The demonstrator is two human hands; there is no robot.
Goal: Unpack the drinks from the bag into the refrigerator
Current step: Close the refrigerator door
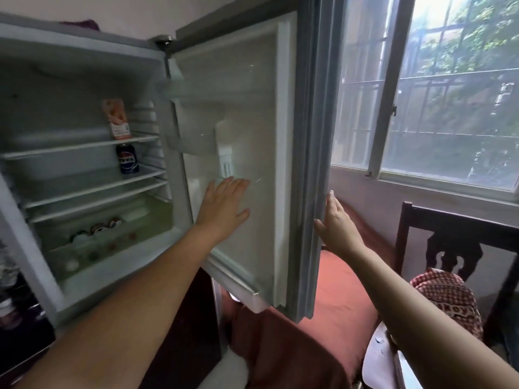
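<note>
The refrigerator (84,88) stands open, its door (252,113) swung out to the right. My left hand (224,206) lies flat, fingers spread, on the door's inner panel. My right hand (337,223) rests on the door's outer edge, fingers up along it. Inside, an orange carton (118,119) stands on the upper shelf. A blue cola can (127,160) stands on the shelf below. Several can tops (104,227) show in the bottom drawer. A red-and-white checked bag (446,299) sits at the lower right.
A dark wooden chair (460,242) stands under the window (438,88) at right. A rust-red cushion (337,299) lies below the door. Dark clutter (14,304) fills the lower left beside the fridge.
</note>
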